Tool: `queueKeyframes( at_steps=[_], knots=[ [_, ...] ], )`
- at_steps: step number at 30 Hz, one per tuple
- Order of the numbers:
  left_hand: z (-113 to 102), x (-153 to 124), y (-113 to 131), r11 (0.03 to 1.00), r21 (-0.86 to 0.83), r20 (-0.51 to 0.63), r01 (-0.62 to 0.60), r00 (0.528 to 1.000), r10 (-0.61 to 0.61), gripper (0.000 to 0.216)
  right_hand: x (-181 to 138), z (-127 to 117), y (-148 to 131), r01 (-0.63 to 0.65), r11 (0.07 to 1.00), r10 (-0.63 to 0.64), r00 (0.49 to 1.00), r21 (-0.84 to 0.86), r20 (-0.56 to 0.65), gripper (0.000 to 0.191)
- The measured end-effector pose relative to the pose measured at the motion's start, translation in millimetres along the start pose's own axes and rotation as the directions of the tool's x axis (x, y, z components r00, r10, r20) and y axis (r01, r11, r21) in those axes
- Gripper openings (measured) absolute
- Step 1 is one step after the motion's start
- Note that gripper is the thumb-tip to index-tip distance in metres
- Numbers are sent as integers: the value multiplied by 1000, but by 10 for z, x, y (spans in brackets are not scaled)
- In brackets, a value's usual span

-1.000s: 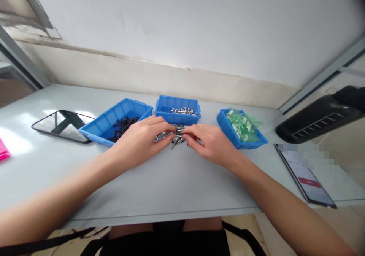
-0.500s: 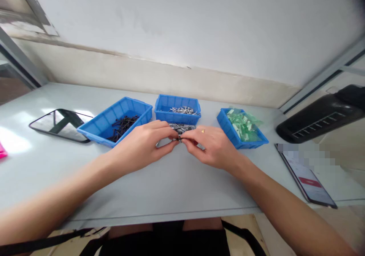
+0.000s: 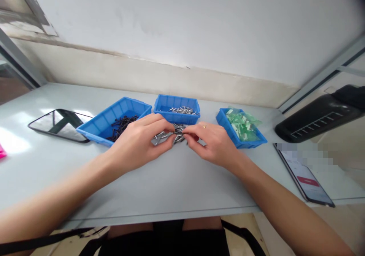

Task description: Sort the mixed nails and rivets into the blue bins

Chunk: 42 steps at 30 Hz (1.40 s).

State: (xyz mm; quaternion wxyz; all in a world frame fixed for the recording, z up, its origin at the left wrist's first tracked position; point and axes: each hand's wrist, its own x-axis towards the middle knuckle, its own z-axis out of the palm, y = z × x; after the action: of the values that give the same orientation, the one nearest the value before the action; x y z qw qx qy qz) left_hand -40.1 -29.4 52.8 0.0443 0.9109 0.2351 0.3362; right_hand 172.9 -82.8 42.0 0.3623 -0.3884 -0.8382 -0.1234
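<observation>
A small heap of silver screws (image 3: 173,136) lies on the pale table (image 3: 171,183) in front of the middle blue bin. My left hand (image 3: 139,142) and my right hand (image 3: 212,143) meet over the heap, fingertips almost touching. Both pinch closed on small metal pieces from the heap; I cannot make out exactly which ones. A ring shows on my right hand. Three blue bins stand behind: the left bin (image 3: 99,124) holds black screws, the middle bin (image 3: 176,105) silver screws, the right bin (image 3: 228,128) green plastic bags.
A dark phone (image 3: 58,124) lies face up at the left, with a pink object (image 3: 2,151) at the far left edge. Another phone (image 3: 306,178) with a lit screen lies at the right, and a black device (image 3: 319,117) sits beyond it. A wall backs the table.
My hands lifted slightly off the heap half a second ago and are now back down on it. The fingertips stay pinched together throughout. The bins have not moved.
</observation>
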Motion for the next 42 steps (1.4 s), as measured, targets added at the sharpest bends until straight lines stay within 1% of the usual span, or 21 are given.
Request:
queueKeyframes(
  at_steps=[4, 7, 9, 15, 24, 27, 32, 38, 42],
  knots=[
    [-19, 1, 19, 997, -11, -24, -80, 997, 79, 7, 5, 1, -12, -26, 1000, 26, 997, -1, 78, 15],
    [-19, -4, 30, 988, -33, -18, -150, 989, 149, 9, 5, 9, -25, -17, 1000, 14, 993, 23, 120, 18],
    [-10, -6, 33, 983, -59, -6, -175, 984, 175, 11, 2, 18, -30, -15, 999, 10, 989, 34, 148, 20],
    [2, -10, 27, 972, -97, 32, -215, 975, 219, 13, -31, 47, -22, -29, 996, 11, 976, 79, 218, 21],
    [-16, -1, 27, 967, -112, 33, -229, 972, 234, 12, -21, 54, -26, -42, 996, 21, 966, 79, 257, 21],
    [-17, -4, 21, 970, -103, 33, -222, 973, 226, 13, -10, 52, -28, -45, 996, 24, 968, 79, 251, 21],
    [-22, -4, 29, 980, -103, 38, -169, 984, 174, 10, -8, 45, -25, -44, 996, 28, 976, 74, 214, 17],
    [-9, 19, 27, 998, -10, 43, -62, 997, 62, 6, -16, 26, -7, -76, 995, 67, 985, 56, 156, 13],
    [15, 15, -11, 999, 24, 105, -37, 994, 34, 8, -21, 3, -12, -85, 995, 81, 993, 50, 81, 12]
  ],
)
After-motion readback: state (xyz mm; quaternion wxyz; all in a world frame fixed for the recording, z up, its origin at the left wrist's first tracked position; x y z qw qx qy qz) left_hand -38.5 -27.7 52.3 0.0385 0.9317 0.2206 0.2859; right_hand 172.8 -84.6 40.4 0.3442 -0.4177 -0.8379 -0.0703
